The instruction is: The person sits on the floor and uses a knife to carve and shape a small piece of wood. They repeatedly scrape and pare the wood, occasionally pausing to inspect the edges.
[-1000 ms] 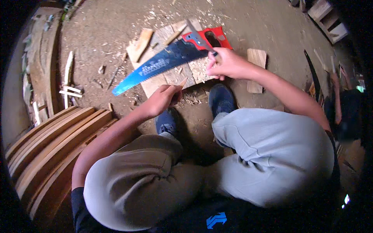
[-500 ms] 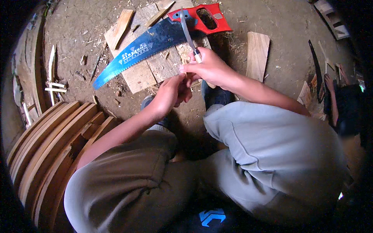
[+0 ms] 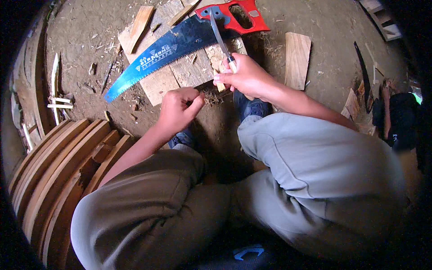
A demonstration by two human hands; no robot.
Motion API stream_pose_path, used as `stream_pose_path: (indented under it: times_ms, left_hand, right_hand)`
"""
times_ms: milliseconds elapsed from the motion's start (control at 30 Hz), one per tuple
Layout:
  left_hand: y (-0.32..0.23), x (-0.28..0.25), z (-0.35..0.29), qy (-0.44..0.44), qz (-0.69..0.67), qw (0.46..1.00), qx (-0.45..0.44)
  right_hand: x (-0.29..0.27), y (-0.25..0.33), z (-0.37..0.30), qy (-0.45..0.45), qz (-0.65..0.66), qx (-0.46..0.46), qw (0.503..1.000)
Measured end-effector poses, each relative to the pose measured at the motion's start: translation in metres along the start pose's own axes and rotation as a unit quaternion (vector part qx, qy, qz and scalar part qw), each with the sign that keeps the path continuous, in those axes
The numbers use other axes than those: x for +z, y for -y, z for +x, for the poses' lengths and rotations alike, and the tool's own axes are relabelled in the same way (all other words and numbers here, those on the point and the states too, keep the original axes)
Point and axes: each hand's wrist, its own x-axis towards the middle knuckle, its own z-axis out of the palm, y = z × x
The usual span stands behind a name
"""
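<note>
My right hand is closed round the light handle of a curved-bladed knife, its blade pointing away from me. A small pale piece of wood is also in that hand, by the thumb. To the left, apart from it, my left hand is curled closed; whatever it may hold is hidden. Beyond both hands, a pruning saw with a blue blade and red handle lies across a wooden board. The knife's blade passes over the saw near its handle.
Curved wooden pieces stand stacked at my left. A flat wood block lies on the dirt floor at right, with offcuts and shavings scattered about. My shoes are just below the hands. Part of another person's arm shows at the far right.
My left hand has come away from my right hand, moving left and slightly nearer. The small wood piece now shows in my right hand, which has shifted a little, still holding the knife.
</note>
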Motion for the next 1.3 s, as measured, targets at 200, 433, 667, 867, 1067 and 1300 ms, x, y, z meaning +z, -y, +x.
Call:
stream_pose_path:
  times_ms: [200,433,667,867,1067,1300]
  left_hand:
    - [0.007,-0.01,0.004,-0.148,0.067,0.979,0.126]
    - [0.037,-0.111,0.009,-0.385,0.052,0.918,0.075]
    - [0.082,-0.195,0.104,-0.059,0.006,0.998,-0.031]
    - [0.109,-0.185,0.109,0.014,-0.091,0.992,-0.082]
    - [0.109,-0.177,0.091,-0.047,-0.02,0.996,-0.078]
    - [0.11,-0.175,0.061,-0.106,-0.055,0.987,-0.107]
  right_hand:
    - [-0.001,-0.012,0.01,-0.022,-0.103,-0.058,0.993]
    - [-0.008,0.02,-0.001,-0.135,-0.166,-0.122,0.969]
    - [0.002,0.008,-0.006,-0.147,-0.135,-0.087,0.976]
    - [0.008,-0.005,-0.008,-0.152,-0.096,-0.141,0.974]
    - [0.004,-0.001,-0.009,-0.178,-0.155,-0.158,0.959]
    - [-0.005,0.003,-0.006,-0.186,-0.159,-0.189,0.951]
